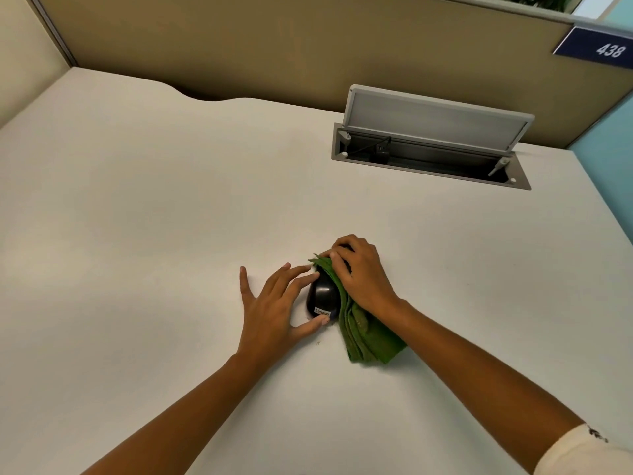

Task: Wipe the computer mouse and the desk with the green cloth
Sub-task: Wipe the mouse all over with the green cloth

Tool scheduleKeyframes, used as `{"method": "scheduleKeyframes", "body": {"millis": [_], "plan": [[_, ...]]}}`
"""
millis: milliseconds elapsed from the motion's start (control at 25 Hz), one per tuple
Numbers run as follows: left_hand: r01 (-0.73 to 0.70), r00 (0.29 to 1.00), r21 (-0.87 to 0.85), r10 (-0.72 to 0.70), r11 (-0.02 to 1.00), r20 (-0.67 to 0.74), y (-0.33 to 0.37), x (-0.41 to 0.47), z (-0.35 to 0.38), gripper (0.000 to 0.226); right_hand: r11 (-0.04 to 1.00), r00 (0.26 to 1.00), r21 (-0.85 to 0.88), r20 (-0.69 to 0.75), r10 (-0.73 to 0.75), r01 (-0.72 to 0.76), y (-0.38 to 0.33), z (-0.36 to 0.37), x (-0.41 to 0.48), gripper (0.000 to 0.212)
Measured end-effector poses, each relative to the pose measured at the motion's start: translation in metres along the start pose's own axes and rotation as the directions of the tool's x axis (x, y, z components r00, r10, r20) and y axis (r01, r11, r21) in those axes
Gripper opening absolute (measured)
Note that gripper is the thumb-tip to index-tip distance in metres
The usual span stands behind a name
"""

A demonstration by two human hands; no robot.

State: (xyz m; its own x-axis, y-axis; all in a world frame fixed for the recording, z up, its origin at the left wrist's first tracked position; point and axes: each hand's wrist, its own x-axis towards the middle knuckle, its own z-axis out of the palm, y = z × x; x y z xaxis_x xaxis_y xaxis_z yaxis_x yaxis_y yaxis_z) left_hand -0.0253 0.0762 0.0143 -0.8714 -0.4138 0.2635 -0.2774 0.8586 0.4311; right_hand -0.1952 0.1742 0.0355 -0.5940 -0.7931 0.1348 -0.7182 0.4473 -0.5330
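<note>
My right hand [359,274] pressed the green cloth [368,334] onto the mouse [323,296]; my left hand [274,303], fingers spread, steadied it. Table [154,217] apparently remained unwiped.

Soft even light, faint shadows, edges bowed.

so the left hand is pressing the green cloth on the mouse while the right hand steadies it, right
Not quite: the hands are swapped. In the head view the right hand presses the green cloth on the mouse while the left hand steadies it.
</note>
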Motion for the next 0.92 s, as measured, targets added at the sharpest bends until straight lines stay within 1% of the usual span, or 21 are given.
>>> {"method": "scheduleKeyframes", "body": {"millis": [120,240,320,400,440,480,560,600,680,760,840,920], "plan": [[0.001,1.000,0.010,-0.001,1.000,0.008,0.000,0.001,0.000,0.065,0.986,0.973,-0.017,-0.164,0.163,-0.168,-0.004,0.006,-0.018,0.028],[0.006,1.000,0.018,-0.006,1.000,0.015,0.000,0.000,0.000,0.065,0.967,0.933,-0.046,-0.278,0.229,-0.251,-0.020,0.015,-0.044,0.029],[0.004,1.000,0.016,-0.004,1.000,0.017,0.000,0.000,0.001,0.066,0.957,0.922,-0.040,-0.281,0.266,-0.289,-0.029,0.021,-0.065,0.030],[-0.003,1.000,0.000,0.003,1.000,0.015,0.000,0.000,0.001,0.066,0.940,0.906,0.121,-0.249,0.341,-0.320,-0.033,0.017,-0.079,0.027],[-0.006,1.000,-0.007,0.006,1.000,0.015,0.000,0.000,0.001,0.067,0.925,0.898,0.213,-0.247,0.363,-0.315,-0.032,0.013,-0.080,0.025],[-0.007,1.000,-0.008,0.007,1.000,0.016,0.000,0.000,0.000,0.067,0.921,0.892,0.260,-0.275,0.359,-0.291,-0.033,0.007,-0.079,0.023],[-0.008,1.000,-0.007,0.008,1.000,0.016,0.000,0.000,0.000,0.067,0.944,0.881,0.251,-0.366,0.299,-0.217,-0.036,-0.001,-0.066,0.020],[-0.010,1.000,-0.009,0.010,1.000,0.015,0.000,0.000,0.000,0.067,0.952,0.885,0.241,-0.379,0.270,-0.187,-0.038,-0.001,-0.054,0.020],[-0.010,1.000,-0.007,0.010,1.000,0.015,0.000,0.000,0.000,0.067,0.953,0.920,0.234,-0.295,0.258,-0.192,-0.044,0.004,-0.031,0.022],[-0.010,1.000,0.011,0.010,1.000,0.013,0.000,-0.001,0.000,0.067,0.956,0.935,0.148,-0.215,0.281,-0.254,-0.047,0.014,-0.022,0.025],[-0.007,1.000,0.022,0.007,1.000,0.003,0.001,-0.001,0.001,0.067,0.954,0.928,0.090,-0.226,0.298,-0.285,-0.045,0.021,-0.029,0.029],[-0.005,1.000,0.022,0.005,1.000,-0.009,0.001,-0.002,0.001,0.066,0.942,0.910,0.137,-0.251,0.331,-0.305,-0.049,0.026,-0.047,0.035]]}}
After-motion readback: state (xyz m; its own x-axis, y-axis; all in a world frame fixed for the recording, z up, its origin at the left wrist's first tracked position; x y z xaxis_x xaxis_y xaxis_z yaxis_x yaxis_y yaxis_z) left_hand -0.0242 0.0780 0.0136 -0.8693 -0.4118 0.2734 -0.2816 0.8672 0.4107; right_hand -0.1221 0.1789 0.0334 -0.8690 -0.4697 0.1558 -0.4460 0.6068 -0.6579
